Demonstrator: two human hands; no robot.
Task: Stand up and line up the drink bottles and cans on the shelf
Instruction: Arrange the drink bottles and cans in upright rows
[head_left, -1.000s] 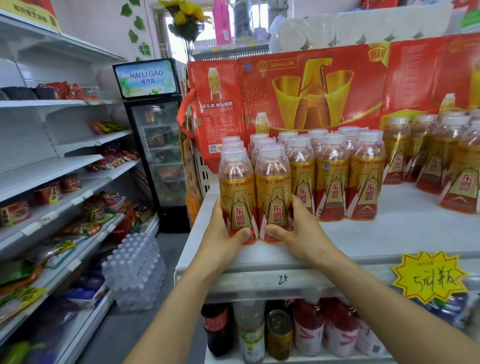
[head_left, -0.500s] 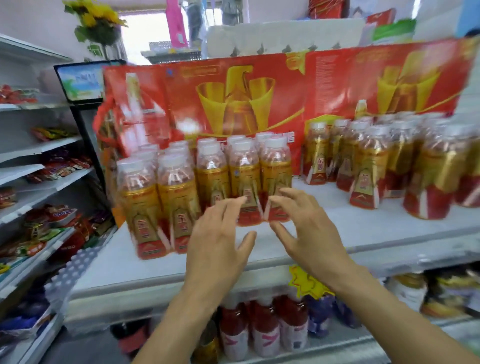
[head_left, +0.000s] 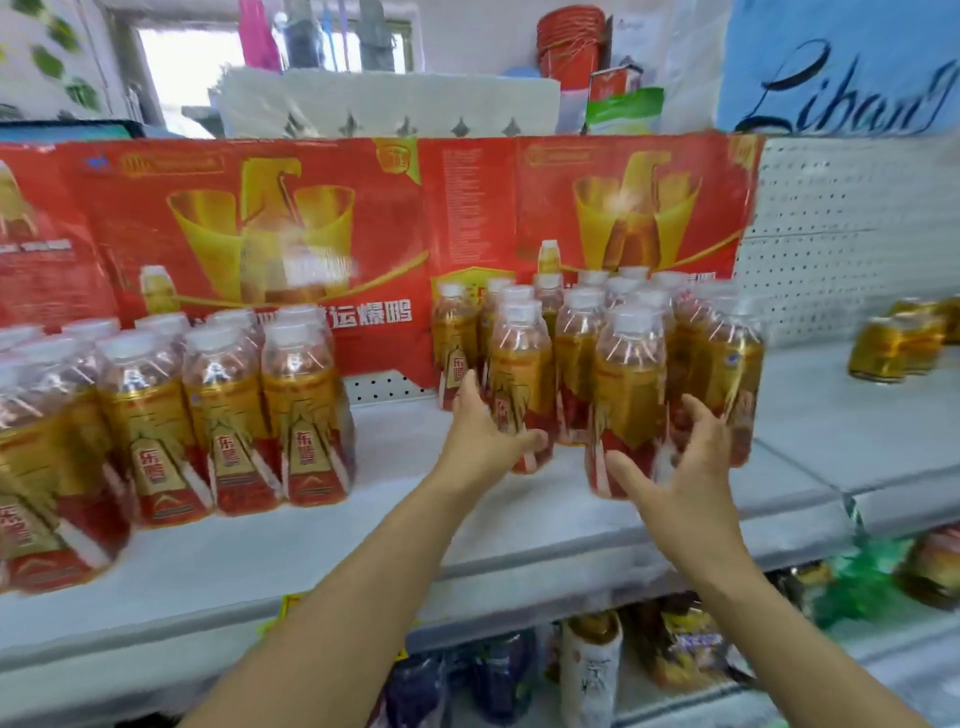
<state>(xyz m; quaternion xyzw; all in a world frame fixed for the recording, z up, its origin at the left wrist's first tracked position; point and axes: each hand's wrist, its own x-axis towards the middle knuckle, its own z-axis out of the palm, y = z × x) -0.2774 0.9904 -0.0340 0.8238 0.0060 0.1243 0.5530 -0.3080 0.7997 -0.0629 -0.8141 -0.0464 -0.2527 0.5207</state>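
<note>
Gold-and-red drink bottles with white caps stand on the white shelf (head_left: 395, 525). A tight left group (head_left: 301, 415) fills the left part. A looser right cluster (head_left: 576, 343) stands in the middle. My left hand (head_left: 483, 431) wraps the lower part of one front bottle (head_left: 519, 364), with the thumb across its front. My right hand (head_left: 675, 467) is spread and cupped against the right front of another front bottle (head_left: 628, 384), not closed on it. Motion blur softens everything.
A red-and-gold cardboard panel (head_left: 322, 218) stands behind the bottles. Gold cans (head_left: 893, 348) sit far right on the shelf, against a white pegboard wall (head_left: 841, 234). Other drinks (head_left: 592, 670) fill the shelf below. Bare shelf lies between the two bottle groups.
The view has swung right. Both hands left the two front bottles of the left group, opened, and moved across to the right cluster, where the left hand now grips a bottle.
</note>
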